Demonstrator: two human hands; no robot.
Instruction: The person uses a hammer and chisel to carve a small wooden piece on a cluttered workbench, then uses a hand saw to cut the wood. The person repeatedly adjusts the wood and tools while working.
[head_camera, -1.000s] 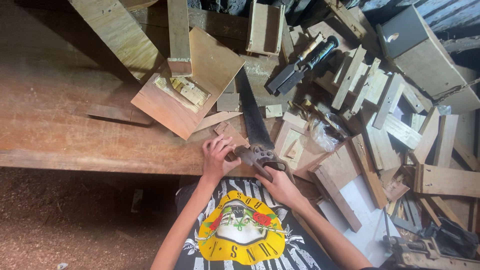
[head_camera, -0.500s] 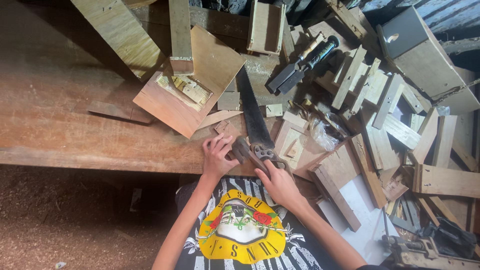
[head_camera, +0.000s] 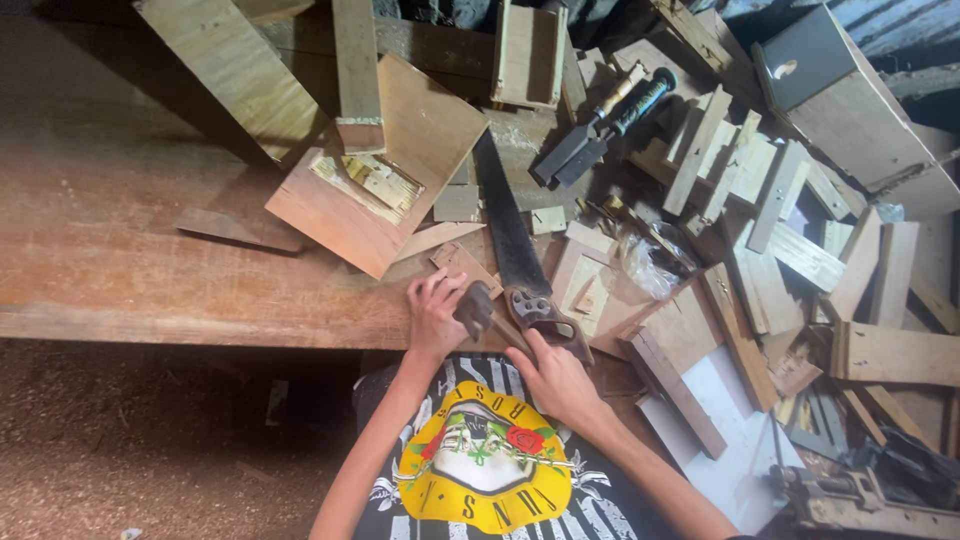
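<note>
1. My left hand (head_camera: 435, 312): flat near the front edge of the workbench (head_camera: 150, 260), fingers spread and pressing on a small wood offcut (head_camera: 458, 262); nothing gripped
2. My right hand (head_camera: 556, 378): at the bench edge just below the handsaw (head_camera: 512, 250); fingers curl towards a small dark piece (head_camera: 476, 310) standing between my two hands, but I cannot tell whether they close on it or on the saw's handle (head_camera: 548, 318)
3. Handsaw: dark blade lying flat, running away from me, handle nearest my body and touching my right hand; teeth too dim to make out
4. Dark piece: shape unclear, partly covered by my left fingers
5. Angled plywood board (head_camera: 385, 170): left of the blade, scraps lying on it, a timber post (head_camera: 357, 70) crossing its top
6. Scrap-wood heap (head_camera: 780, 200): right of the saw, overlapping strips, lower layers hidden
7. Two dark-handled tools (head_camera: 600, 125): beyond the blade tip, kind unclear
8. Machine (head_camera: 860, 495): bottom right, cut off by the frame
</note>
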